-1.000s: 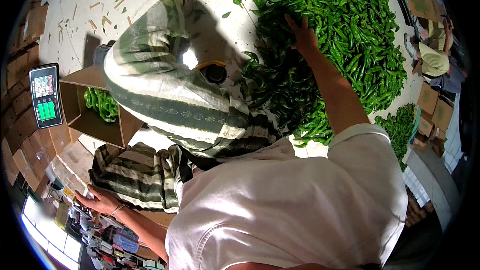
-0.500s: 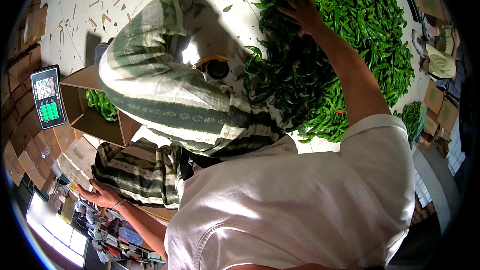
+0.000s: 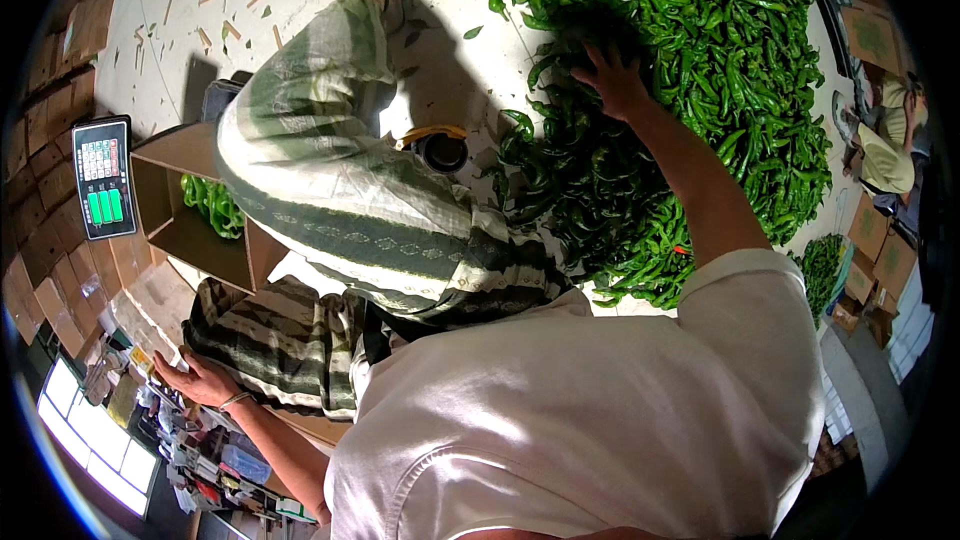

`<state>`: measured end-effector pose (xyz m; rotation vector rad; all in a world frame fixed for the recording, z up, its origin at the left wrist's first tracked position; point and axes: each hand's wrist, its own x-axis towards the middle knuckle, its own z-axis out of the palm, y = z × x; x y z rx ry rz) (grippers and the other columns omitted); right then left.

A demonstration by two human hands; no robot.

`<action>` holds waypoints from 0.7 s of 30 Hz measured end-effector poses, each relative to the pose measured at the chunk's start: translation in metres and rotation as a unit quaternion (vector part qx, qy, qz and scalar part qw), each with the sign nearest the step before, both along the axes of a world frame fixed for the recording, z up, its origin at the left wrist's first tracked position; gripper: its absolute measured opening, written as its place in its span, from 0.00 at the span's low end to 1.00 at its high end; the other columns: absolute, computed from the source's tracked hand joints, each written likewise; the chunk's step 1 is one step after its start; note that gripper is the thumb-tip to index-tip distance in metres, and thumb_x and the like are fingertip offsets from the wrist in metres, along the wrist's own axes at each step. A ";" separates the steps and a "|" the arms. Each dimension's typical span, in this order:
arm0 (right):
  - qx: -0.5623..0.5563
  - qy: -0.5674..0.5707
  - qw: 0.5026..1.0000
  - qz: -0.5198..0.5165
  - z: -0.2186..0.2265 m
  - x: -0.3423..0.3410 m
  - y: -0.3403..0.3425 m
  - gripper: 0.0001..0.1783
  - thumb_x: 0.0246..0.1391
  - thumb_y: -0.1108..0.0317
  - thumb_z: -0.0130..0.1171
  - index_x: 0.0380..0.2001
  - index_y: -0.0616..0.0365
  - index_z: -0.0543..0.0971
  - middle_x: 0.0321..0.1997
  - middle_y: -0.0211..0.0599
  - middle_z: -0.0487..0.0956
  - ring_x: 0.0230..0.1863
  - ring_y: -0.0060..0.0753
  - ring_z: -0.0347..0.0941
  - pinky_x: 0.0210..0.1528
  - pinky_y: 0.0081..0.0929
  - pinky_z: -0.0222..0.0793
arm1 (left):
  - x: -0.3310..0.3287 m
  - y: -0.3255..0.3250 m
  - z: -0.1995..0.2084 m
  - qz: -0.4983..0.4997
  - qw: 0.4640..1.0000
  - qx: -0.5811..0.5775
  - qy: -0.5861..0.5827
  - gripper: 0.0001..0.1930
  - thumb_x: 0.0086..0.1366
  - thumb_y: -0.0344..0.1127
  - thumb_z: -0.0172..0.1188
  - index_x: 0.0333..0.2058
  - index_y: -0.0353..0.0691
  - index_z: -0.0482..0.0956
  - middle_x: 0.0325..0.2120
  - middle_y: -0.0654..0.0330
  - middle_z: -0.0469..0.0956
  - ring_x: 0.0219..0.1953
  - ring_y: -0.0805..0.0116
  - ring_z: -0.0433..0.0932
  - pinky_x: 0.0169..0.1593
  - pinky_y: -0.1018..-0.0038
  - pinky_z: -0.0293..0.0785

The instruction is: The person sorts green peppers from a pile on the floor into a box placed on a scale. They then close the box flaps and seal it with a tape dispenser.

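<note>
My right hand (image 3: pixel 612 85) reaches over a wide heap of long green peppers (image 3: pixel 735 70) on the floor. Its fingers are spread and rest on or just above the shaded peppers at the heap's left edge; no pepper shows in its grasp. At lower left, beside my bent knee in striped trousers, my left hand (image 3: pixel 200 380) is empty with the fingers apart. A cardboard box (image 3: pixel 165 202) stands open left of my legs, with several green peppers (image 3: pixel 212 206) inside. My leg hides part of this box.
A scale display (image 3: pixel 102 180) with lit green panels stands beside the box. Near my leg lies a dark round thing (image 3: pixel 443 152) with a yellow curved strip. Stacked cartons (image 3: pixel 40 220) line the left. Another person (image 3: pixel 885 140) sits at far right. Stem scraps and leaves litter the floor.
My right hand has drawn back a little toward me over the peppers, fingers still spread. My left hand stays by my knee. The whole view has shifted slightly.
</note>
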<state>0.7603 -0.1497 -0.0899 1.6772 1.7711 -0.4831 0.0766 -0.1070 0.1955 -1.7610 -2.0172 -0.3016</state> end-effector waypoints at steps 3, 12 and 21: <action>-0.016 -0.029 0.999 -0.011 -0.004 -0.004 0.007 0.48 0.39 0.66 0.68 0.63 0.23 0.58 0.72 0.36 0.38 0.69 0.60 0.41 0.54 0.68 0.61 | -0.003 -0.001 -0.003 -0.004 0.999 0.007 -0.051 0.24 0.65 0.41 0.53 0.57 0.36 0.66 0.56 0.51 0.67 0.58 0.53 0.65 0.57 0.66 0.63; 0.047 -0.064 0.997 -0.025 -0.038 0.003 -0.013 0.50 0.37 0.70 0.68 0.62 0.20 0.58 0.71 0.38 0.40 0.67 0.65 0.46 0.43 0.59 0.72 | -0.001 -0.006 -0.001 -0.001 0.999 0.006 -0.053 0.24 0.65 0.42 0.53 0.56 0.38 0.67 0.57 0.51 0.65 0.56 0.53 0.66 0.53 0.65 0.66; 0.066 -0.018 0.996 -0.052 -0.031 0.017 -0.012 0.48 0.36 0.74 0.67 0.61 0.24 0.61 0.70 0.43 0.45 0.63 0.64 0.54 0.43 0.43 0.76 | -0.020 -0.014 -0.003 -0.003 1.000 0.000 -0.017 0.22 0.65 0.40 0.53 0.55 0.37 0.68 0.57 0.48 0.65 0.58 0.52 0.64 0.57 0.63 0.62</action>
